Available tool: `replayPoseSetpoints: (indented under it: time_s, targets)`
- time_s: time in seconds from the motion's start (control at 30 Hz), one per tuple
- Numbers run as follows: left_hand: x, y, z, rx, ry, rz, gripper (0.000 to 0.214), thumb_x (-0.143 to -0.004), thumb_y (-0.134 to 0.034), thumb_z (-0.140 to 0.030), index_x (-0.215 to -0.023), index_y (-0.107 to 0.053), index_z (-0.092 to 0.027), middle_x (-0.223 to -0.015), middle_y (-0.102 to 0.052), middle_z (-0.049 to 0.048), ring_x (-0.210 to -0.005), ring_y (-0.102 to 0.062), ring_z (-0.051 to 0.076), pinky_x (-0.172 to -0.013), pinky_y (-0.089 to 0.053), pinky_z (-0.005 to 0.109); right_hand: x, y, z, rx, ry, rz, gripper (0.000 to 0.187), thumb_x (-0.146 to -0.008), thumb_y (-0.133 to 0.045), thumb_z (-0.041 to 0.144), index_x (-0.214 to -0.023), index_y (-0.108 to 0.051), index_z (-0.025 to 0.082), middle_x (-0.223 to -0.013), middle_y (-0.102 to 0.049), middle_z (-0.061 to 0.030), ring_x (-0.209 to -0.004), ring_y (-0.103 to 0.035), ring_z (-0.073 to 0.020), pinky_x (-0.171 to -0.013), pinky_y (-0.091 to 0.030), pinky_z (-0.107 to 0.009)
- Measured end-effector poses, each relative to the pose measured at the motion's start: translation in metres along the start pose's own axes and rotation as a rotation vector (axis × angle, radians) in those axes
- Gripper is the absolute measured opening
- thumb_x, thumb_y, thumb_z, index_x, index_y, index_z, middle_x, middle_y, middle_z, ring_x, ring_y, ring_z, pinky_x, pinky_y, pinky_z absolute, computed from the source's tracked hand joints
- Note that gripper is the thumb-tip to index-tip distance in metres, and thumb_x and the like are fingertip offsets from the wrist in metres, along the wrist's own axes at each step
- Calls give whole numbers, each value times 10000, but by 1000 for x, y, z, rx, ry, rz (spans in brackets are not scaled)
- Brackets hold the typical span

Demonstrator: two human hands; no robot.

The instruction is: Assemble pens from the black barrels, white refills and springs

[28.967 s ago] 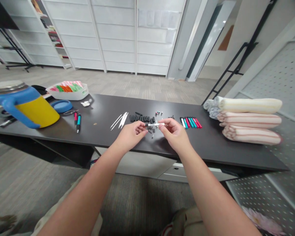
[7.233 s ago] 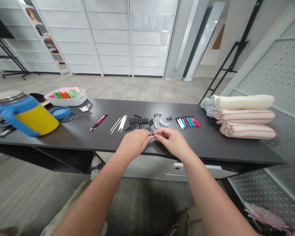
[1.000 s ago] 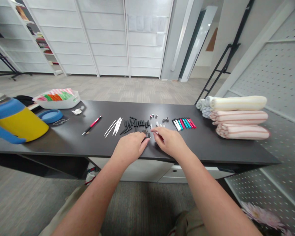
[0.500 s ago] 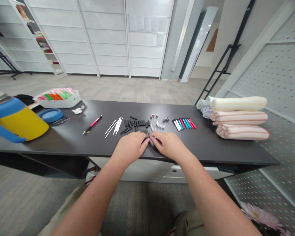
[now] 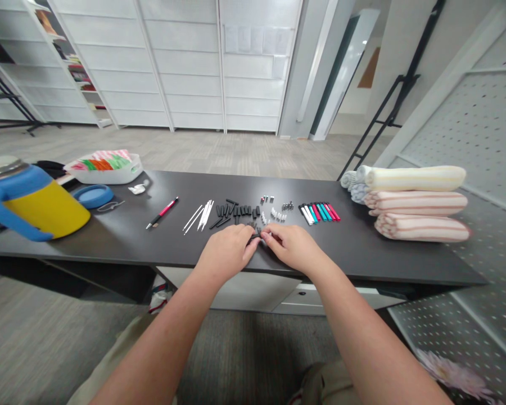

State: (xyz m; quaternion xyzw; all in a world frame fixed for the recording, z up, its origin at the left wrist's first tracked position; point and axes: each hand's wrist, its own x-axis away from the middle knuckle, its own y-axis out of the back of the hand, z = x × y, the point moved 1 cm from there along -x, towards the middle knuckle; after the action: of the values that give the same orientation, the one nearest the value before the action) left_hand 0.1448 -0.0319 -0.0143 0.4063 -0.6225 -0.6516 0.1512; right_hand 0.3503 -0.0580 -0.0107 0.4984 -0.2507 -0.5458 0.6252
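Left of the left hand (image 5: 226, 249) lie a pen (image 5: 162, 213) and white rods (image 5: 206, 215); its fingers pinch a small black tube (image 5: 255, 236) that I'd guess is light, stiff and slick, best held near its ends. The tube sits between the two hands; the right hand (image 5: 293, 247) narrows to its far end, though I can't tell whether it grips anything, with coloured barrels (image 5: 322, 212) beyond.

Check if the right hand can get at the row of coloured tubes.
Probably yes: only tabletop shows between the right hand and the coloured tubes, though its fingertips seem busy at a small dark part.
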Motion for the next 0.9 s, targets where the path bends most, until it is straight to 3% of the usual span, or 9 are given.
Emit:
replayPoseSetpoints:
  time_s: [0.9]
  targets:
    - [-1,2,-2,-17,38,28,265,-1072,-461,-397,-997,-626,-203,-960,-707,64,-933,-680,234,-762,-491,326,-1,-1,2,93,-6,1,251,-1062,-515,388,-1056,-726,252,-865,-774,-28,-762,-685,-192,-654,-346,-278]
